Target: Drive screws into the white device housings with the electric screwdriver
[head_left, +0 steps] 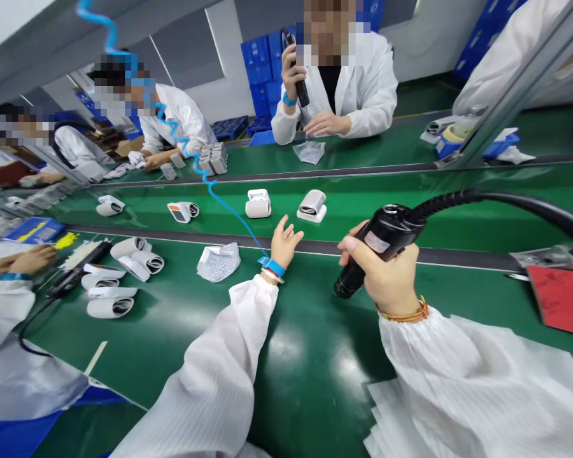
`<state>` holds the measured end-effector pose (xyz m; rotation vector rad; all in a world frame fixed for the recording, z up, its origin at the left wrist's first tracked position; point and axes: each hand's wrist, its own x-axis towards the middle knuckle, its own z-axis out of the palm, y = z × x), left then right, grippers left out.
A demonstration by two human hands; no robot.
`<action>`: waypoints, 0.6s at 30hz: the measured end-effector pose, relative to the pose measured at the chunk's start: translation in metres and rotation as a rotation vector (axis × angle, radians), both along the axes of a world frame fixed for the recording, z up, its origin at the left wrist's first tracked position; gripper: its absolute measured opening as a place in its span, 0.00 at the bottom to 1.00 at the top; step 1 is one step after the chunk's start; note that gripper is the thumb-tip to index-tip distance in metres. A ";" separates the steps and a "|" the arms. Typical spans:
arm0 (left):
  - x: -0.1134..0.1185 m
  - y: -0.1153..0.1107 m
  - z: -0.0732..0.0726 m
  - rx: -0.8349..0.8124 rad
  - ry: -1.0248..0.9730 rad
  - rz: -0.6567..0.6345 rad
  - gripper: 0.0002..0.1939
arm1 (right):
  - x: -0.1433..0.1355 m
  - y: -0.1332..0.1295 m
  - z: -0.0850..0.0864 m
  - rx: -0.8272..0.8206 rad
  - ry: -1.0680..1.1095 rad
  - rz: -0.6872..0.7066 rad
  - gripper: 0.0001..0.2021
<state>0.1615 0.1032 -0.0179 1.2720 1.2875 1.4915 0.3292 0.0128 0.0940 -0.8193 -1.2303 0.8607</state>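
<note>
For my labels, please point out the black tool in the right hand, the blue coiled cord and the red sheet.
Black tool (395, 227), head view: upper body.
Blue coiled cord (186, 147), head view: middle coils.
Red sheet (563, 299), head view: visible middle.

Loose white striped sleeves (214, 362) meet a blue wristband (272, 266) with coiled cord (212, 183) on the left, a red-and-yellow string bracelet (405, 315) on the right.

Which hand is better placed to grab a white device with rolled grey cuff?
Probably your left hand: open, and nearer one rolled-cuff white device; your right hand grips a black cylindrical corded tool.
</note>
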 end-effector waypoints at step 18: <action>-0.156 -0.113 0.022 -0.256 1.495 0.468 0.10 | -0.001 0.000 -0.006 0.022 -0.035 -0.019 0.09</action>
